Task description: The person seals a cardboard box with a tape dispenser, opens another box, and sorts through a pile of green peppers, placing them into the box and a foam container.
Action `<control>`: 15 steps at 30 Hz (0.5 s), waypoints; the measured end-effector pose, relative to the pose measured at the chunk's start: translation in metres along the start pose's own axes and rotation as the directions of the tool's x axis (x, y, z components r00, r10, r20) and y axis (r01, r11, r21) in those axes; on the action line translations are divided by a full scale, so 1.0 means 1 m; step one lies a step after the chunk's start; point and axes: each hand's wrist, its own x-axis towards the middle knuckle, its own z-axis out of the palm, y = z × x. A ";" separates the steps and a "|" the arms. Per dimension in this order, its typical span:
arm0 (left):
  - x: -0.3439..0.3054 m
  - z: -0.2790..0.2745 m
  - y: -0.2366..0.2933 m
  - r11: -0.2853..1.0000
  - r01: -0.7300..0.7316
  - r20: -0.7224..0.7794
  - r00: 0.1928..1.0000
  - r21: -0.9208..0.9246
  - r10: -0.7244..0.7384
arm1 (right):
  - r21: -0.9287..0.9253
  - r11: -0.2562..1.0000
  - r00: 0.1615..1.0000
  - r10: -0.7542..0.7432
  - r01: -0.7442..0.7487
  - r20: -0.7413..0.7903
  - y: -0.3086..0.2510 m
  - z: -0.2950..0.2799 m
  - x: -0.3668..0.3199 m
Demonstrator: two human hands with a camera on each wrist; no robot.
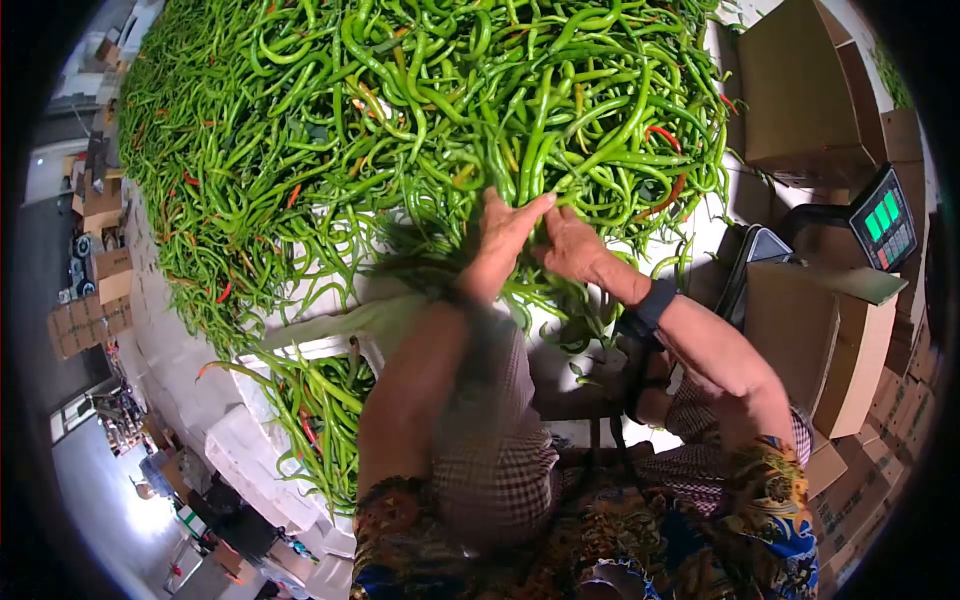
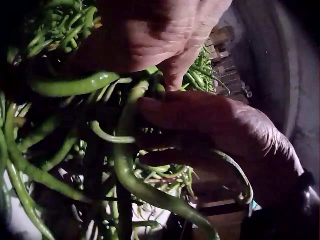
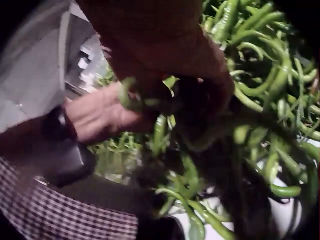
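Both hands meet at the near edge of a big heap of long green chili peppers [image 1: 420,90]. My left hand [image 1: 500,240] grips some peppers, its thumb side close to the right hand. Beside it, my right hand [image 1: 578,250] has its fingers curled on peppers too. A long curved pepper [image 2: 127,165] hangs by the right fingertips [image 2: 155,112] in the left wrist view. From the right wrist, the left hand [image 3: 107,112] shows beyond the right hand [image 3: 165,50], whose fingertips are in shadow. More peppers [image 1: 575,315] hang blurred below the hands.
A white crate [image 1: 265,400] with green peppers stands at the left by the knee. To the right are a scale display [image 1: 883,220] with green digits, an open cardboard box [image 1: 790,320] and a taller carton [image 1: 810,90]. A few red peppers [image 1: 663,138] lie among the green.
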 end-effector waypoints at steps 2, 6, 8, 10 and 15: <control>-0.013 -0.003 -0.017 0.889 -0.011 0.138 0.987 -0.458 0.084 | -0.001 0.998 0.952 -0.062 0.065 0.299 -0.019 -0.030 -0.021; -0.041 -0.026 0.002 0.717 0.053 0.437 0.823 -0.695 0.363 | -0.009 0.989 0.947 -0.140 0.149 0.290 -0.043 -0.073 -0.063; -0.075 -0.043 0.034 0.658 0.005 0.384 0.816 -0.753 0.433 | -0.024 0.988 0.955 -0.144 0.155 0.261 -0.065 -0.096 -0.095; -0.099 -0.064 0.060 0.731 0.103 0.570 0.703 -0.674 0.426 | -0.066 0.969 0.947 -0.215 0.237 0.240 -0.084 -0.115 -0.130; -0.188 -0.108 0.143 0.739 -0.068 0.488 0.709 -0.671 0.509 | -0.093 0.923 0.925 -0.366 0.375 0.098 -0.150 -0.175 -0.222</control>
